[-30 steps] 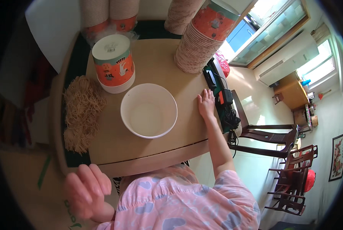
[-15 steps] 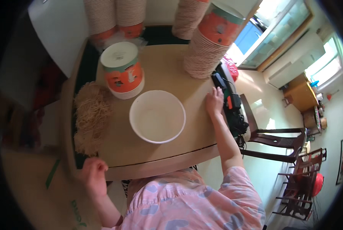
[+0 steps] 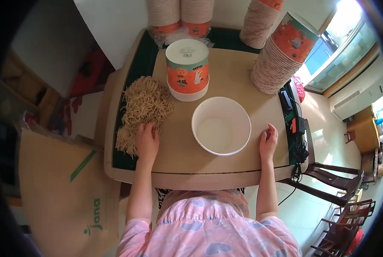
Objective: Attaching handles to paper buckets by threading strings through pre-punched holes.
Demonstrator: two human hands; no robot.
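A pile of tan, stringy strands lies on the left of the table. My left hand is at its near edge, fingers curled into the strands and the fingertips partly hidden. A white round paper tub stands upright in the middle, its inside showing no contents. To the right of the tub, touching neither it nor the cables, my right hand rests with loosely bent fingers apart and nothing in them. Behind the pile, a short stack of orange and green printed tubs stands upside down.
Tall stacks of nested tubs stand at the back and back right. A power strip with black cables runs along the right edge. A large cardboard box is at lower left, a dark wooden chair at right.
The view has swung left. My left hand has moved from off the table's front left corner onto the strands; my right hand has drawn back from the power strip toward me.
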